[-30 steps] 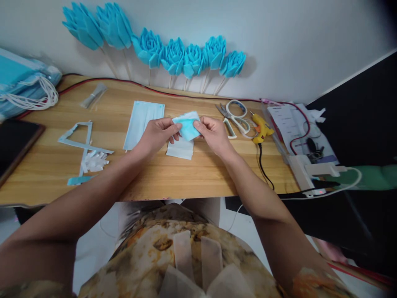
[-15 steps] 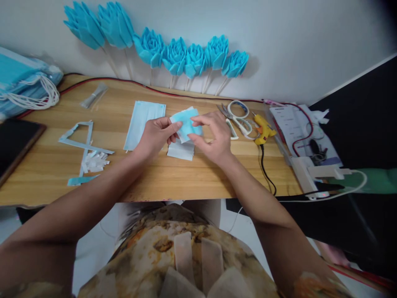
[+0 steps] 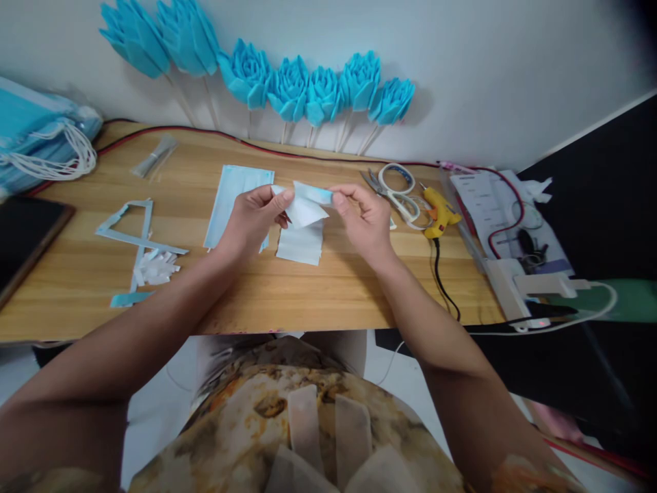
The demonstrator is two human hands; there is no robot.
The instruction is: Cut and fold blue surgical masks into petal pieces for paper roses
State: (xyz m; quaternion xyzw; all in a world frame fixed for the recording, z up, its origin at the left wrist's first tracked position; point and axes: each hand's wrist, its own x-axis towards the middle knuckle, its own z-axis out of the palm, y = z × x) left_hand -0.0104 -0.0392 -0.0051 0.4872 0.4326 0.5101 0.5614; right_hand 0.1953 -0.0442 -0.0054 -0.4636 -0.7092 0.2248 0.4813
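Note:
Between my two hands is a piece of thin mask fabric (image 3: 302,209), white on the side facing me with a blue strip along its upper right edge. My left hand (image 3: 257,218) pinches its left side between thumb and fingers. At the upper right corner, my right hand (image 3: 363,218) pinches the blue part. Just below, a pale cut piece of fabric (image 3: 300,248) lies on the table. Left of it, partly behind my left hand, lies a stack of light blue mask sheets (image 3: 233,195).
Blue fabric flowers (image 3: 290,89) on sticks lean on the wall. Scissors (image 3: 397,198), a tape roll (image 3: 411,171) and a yellow glue gun (image 3: 437,211) lie right. Cut strips (image 3: 138,236), white scraps (image 3: 157,267), a dark tablet (image 3: 31,236) and packed masks (image 3: 38,130) lie left.
The fabric piece has turned from its blue face to mostly white. My right hand has moved slightly right and now pinches its corner; my left hand keeps its hold.

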